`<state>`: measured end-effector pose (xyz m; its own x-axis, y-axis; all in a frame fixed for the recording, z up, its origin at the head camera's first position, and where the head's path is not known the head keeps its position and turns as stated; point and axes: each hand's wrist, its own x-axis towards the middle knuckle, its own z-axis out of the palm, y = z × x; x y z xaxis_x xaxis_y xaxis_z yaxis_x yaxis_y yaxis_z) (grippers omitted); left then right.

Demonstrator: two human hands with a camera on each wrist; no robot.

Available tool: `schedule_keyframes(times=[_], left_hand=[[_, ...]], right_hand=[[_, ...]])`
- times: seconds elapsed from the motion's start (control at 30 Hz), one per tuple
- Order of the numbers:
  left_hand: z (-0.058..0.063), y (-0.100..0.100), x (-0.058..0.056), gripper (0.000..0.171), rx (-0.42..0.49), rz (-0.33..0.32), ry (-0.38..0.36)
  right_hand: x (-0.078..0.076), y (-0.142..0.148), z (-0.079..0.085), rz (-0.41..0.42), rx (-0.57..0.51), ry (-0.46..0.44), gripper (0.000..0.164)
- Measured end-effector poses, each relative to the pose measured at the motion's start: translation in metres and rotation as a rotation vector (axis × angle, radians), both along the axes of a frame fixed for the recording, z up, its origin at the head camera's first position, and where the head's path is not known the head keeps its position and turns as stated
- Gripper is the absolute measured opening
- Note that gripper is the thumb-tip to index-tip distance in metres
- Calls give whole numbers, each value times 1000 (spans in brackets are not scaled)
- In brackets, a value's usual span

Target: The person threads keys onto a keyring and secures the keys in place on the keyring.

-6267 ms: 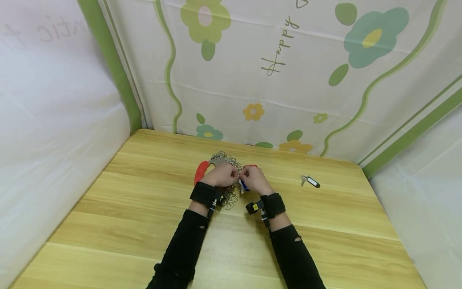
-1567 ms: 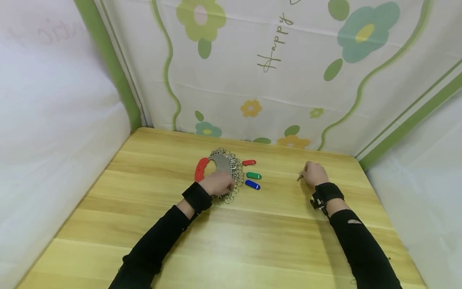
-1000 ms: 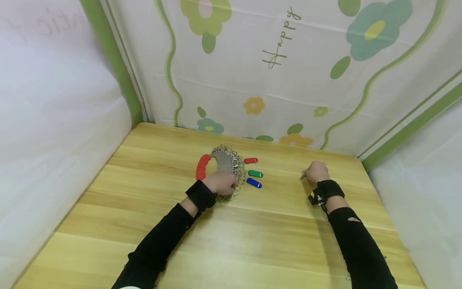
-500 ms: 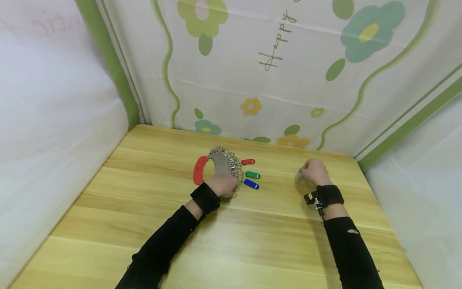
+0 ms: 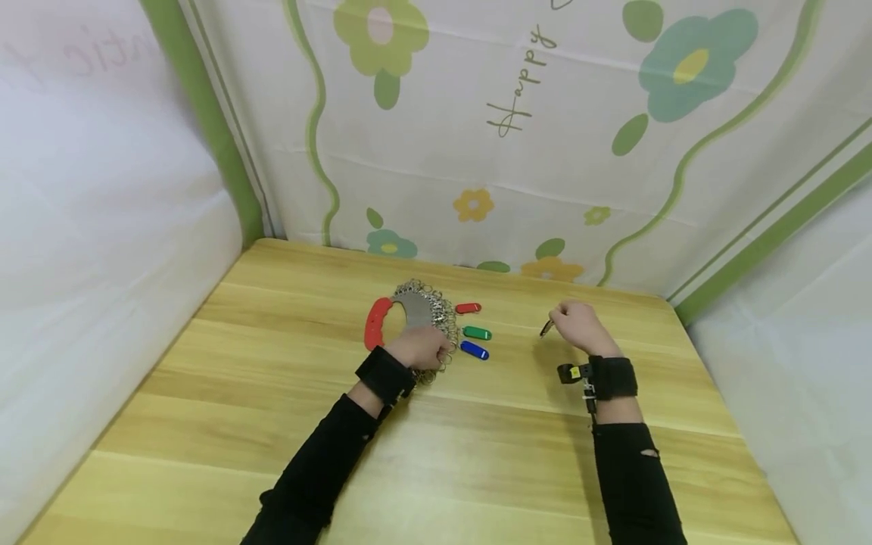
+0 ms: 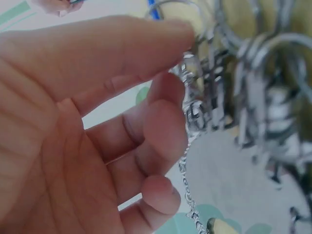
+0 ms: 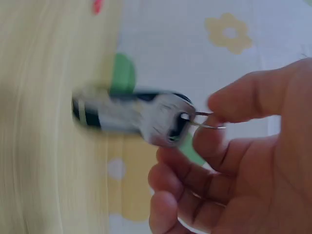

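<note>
A key holder with a red grip (image 5: pixel 374 324) and a grey metal plate (image 5: pixel 417 306) lies on the table, its curved edge crowded with metal rings (image 5: pixel 446 316). At its near edge is my left hand (image 5: pixel 418 347); in the left wrist view its thumb and index finger pinch at one of the rings, the other fingers curled. My right hand (image 5: pixel 579 325), off to the right, pinches the split ring of a key (image 7: pixel 168 119) between thumb and index finger. A dark key tag (image 7: pixel 90 114) with a white label hangs blurred beside the key, above the table.
Red (image 5: pixel 468 308), green (image 5: pixel 477 333) and blue (image 5: pixel 474 350) key tags fan out from the rings towards the right. The wooden table (image 5: pixel 436 469) ends at a flower-printed cloth (image 5: pixel 422 166) behind, and white cloth walls stand on both sides.
My right hand has left the blue tag, taken the key with the dark tag off the table at right, and now moves it left. My left hand has shifted slightly along the rings.
</note>
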<state>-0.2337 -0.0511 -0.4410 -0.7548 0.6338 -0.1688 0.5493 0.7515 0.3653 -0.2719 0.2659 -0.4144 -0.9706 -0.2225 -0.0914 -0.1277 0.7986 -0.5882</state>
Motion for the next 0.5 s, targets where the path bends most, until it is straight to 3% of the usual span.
schedule_keyframes(times=[0.23,0.5], left_hand=[[2,-4,-6,38,74,43,-35],[1,-7,-12,36,83,50,-64]], right_hand=[[1,-29,7,21,-287,-104,31],[-3,-75,2,216,-651,-194,36]])
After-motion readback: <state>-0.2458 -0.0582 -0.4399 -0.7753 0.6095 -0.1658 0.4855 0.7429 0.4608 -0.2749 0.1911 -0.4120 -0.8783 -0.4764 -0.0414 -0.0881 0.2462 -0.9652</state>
